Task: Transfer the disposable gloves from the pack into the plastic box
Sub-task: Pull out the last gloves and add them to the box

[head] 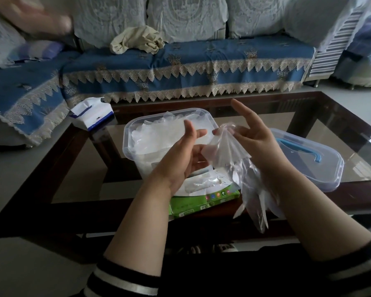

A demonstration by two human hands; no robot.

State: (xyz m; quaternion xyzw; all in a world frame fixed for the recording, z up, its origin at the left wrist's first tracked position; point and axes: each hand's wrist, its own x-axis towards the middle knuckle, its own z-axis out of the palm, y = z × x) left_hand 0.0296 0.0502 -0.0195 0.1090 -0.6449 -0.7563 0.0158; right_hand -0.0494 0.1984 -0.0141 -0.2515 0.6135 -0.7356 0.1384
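Blue lace-trimmed sofa (180, 61) at far side, glass coffee table (308, 129) nearer. On table: clear plastic box (137, 151) w/ gloves inside, its lid (313, 163) w/ blue handle to the right, green glove pack (203, 198) at near edge, tissue pack (92, 114) far left. 2 hands above the pack: right hand (250, 138) pinches a clear disposable glove (229, 151) hanging down, index finger straight; left hand (186, 155) spread, fingers touching the glove.

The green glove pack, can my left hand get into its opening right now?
Probably yes. The left hand hovers right above the green glove pack, whose top opening shows loose gloves, and nothing covers it. The right hand holds a bunch of gloves off to the side, clear of the way.
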